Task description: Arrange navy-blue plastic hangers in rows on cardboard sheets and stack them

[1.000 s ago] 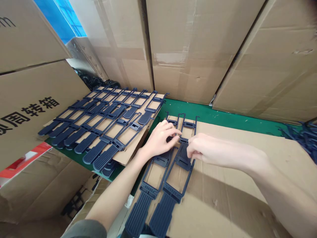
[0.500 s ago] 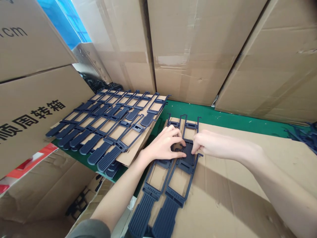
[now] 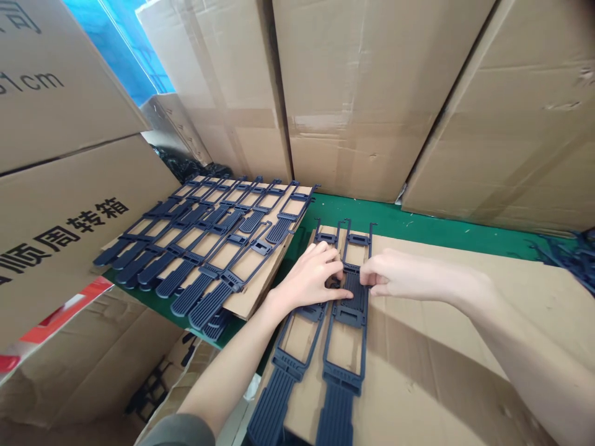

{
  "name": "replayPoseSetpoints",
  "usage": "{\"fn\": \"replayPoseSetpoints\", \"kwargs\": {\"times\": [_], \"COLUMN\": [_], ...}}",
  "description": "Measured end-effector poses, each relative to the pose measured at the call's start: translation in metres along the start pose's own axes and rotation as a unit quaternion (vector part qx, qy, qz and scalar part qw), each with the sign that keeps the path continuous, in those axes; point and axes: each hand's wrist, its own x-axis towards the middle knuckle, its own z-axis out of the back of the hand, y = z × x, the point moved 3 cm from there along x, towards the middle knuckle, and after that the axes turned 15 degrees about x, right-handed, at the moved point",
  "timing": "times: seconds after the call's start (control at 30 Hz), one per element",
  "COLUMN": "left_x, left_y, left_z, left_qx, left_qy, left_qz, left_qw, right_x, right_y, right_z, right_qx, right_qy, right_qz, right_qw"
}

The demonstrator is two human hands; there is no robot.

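Observation:
Two columns of dark blue plastic frames with ribbed paddle ends lie on a cardboard sheet (image 3: 465, 347) before me. My left hand (image 3: 316, 275) is closed around the upper end of the near frame (image 3: 343, 375), its thumb lying across the ribbed paddle (image 3: 356, 290) of the far frame. Opposite it, my right hand (image 3: 390, 272) pinches at the right edge of the same spot, fingers curled. Exactly what the fingertips grip is partly hidden. Left of these, another near frame (image 3: 290, 359) lies alongside, its upper end covered by my left hand.
On the left, a cardboard stack (image 3: 253, 297) carries rows of similar frames (image 3: 204, 248). Large cartons (image 3: 372, 93) stand behind the green table surface (image 3: 418, 223). More dark parts (image 3: 567, 254) are heaped at the far right. An open box (image 3: 83, 365) sits low on the left.
The near frame in my hands has turned from slanted to nearly straight in line with the far frame, its paddle end swinging right. The whole view has shifted slightly.

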Motion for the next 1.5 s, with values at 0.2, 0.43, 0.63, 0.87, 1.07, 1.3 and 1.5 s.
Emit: {"fn": "replayPoseSetpoints", "kwargs": {"times": [0.2,0.43,0.63,0.87,1.07,1.3,1.5], "left_x": [0.000,-0.003,-0.005,-0.006,-0.006,-0.003,-0.003], "left_y": [-0.001,0.004,0.003,0.006,0.008,0.007,0.007], "left_z": [0.006,0.012,0.013,0.012,0.008,0.005,0.003], "left_qx": [-0.049,-0.057,-0.050,-0.061,-0.073,-0.058,-0.043], "left_qy": [-0.016,-0.030,0.011,0.033,0.042,0.037,0.017], "left_qz": [0.004,0.026,0.020,0.020,0.027,0.035,0.046], "left_qw": [0.999,0.998,0.998,0.997,0.996,0.997,0.998], "right_x": [0.006,0.008,0.007,0.005,0.004,0.004,0.001], "right_y": [-0.008,-0.011,-0.013,-0.017,-0.020,-0.010,-0.007], "right_z": [-0.003,-0.004,-0.005,-0.002,0.001,0.002,0.006], "right_qx": [-0.034,-0.045,-0.054,-0.028,-0.018,-0.047,-0.063], "right_qy": [0.004,0.007,0.022,0.028,0.033,0.027,0.030], "right_qz": [-0.074,-0.077,-0.093,-0.072,-0.105,-0.085,-0.067], "right_qw": [0.997,0.996,0.994,0.997,0.994,0.995,0.995]}}
